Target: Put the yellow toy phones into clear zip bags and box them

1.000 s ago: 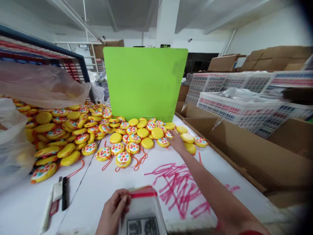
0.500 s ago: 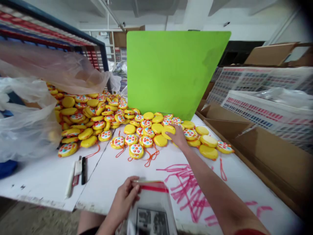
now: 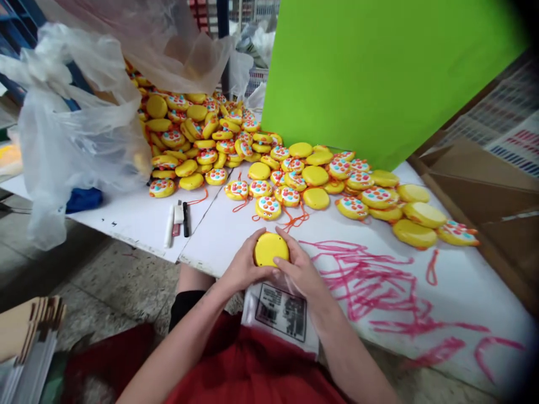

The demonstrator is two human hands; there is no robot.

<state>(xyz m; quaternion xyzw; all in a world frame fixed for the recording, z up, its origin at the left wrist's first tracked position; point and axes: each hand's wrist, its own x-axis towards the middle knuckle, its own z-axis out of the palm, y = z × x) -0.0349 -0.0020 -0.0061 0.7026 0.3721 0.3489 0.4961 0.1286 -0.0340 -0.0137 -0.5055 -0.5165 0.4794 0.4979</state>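
A round yellow toy [image 3: 272,249], plain side up, is held between both hands near the table's front edge. My left hand [image 3: 246,264] wraps its left side, and my right hand [image 3: 300,265] grips its right side with the thumb on its face. Beneath the hands hangs a clear plastic bag [image 3: 281,314] with a black printed label; which fingers pinch it is hidden. Beyond them lie several loose yellow toys [image 3: 315,175], some showing white faces with coloured dots, some with orange cords.
A larger toy heap [image 3: 202,132] spills from plastic sheeting [image 3: 96,123] at the left. A green board [image 3: 362,73] stands behind. Pens [image 3: 186,220] and a blue item [image 3: 84,199] lie left. Cardboard boxes [image 3: 484,196] stand right. Pink scribbles mark the white table [image 3: 210,241].
My right hand has come back from the toys with a yellow one, and both hands now meet on it. The bag sits lower, under the hands. The view has tilted down.
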